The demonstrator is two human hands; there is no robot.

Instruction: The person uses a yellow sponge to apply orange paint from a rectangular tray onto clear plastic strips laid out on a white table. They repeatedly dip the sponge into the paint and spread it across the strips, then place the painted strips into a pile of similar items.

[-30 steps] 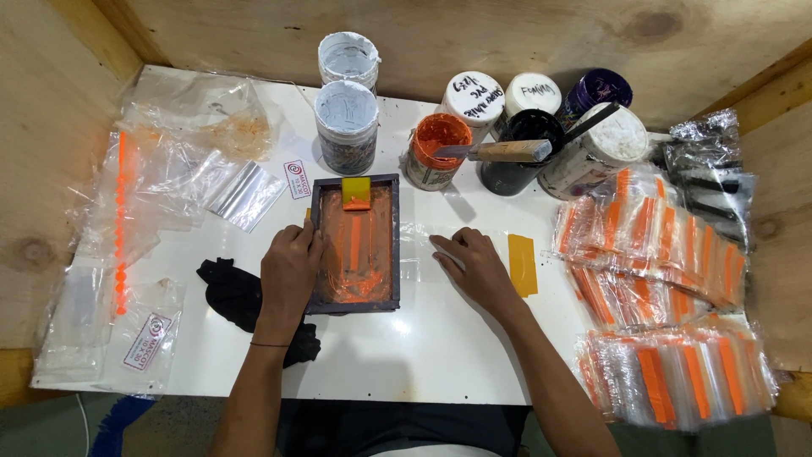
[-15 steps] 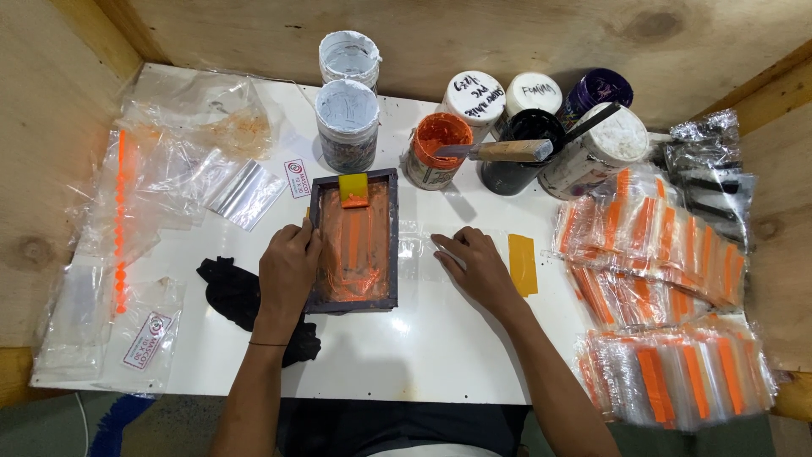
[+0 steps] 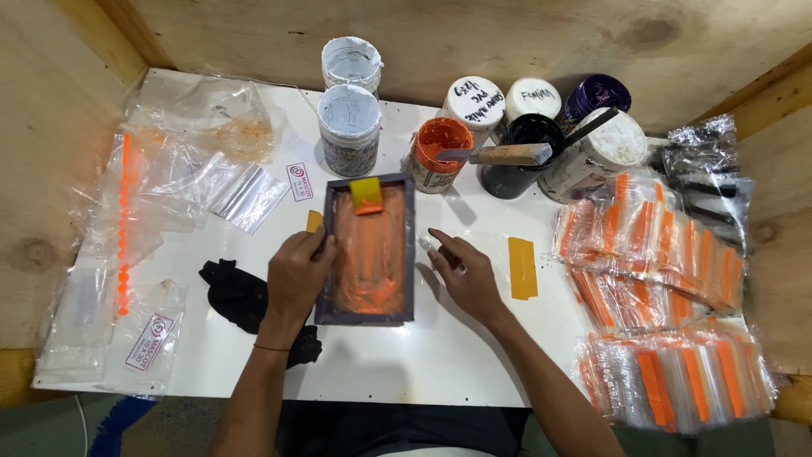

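A dark rectangular frame [image 3: 370, 313] smeared with orange ink lies at the middle of the white table [image 3: 440, 364]. A small yellow squeegee [image 3: 366, 195] rests on its far end. My left hand [image 3: 298, 275] grips the frame's left edge. My right hand [image 3: 463, 272] rests flat on the table just right of the frame, fingers spread on a clear plastic bag [image 3: 474, 247]. A yellow strip [image 3: 522, 267] lies right of that hand. An open jar of orange ink [image 3: 440, 151] stands beyond the frame, with a wooden-handled spatula [image 3: 499, 155] across the jars.
Several paint jars [image 3: 348, 129] stand along the far edge. Stacks of bags with orange prints [image 3: 660, 279] fill the right side. Loose clear bags [image 3: 161, 186] cover the left. A black cloth [image 3: 241, 296] lies by my left wrist. Plywood walls enclose the table.
My left hand shifted slightly along the frame's left edge. My right hand's fingers have spread a little on the clear bag. The frame stays put.
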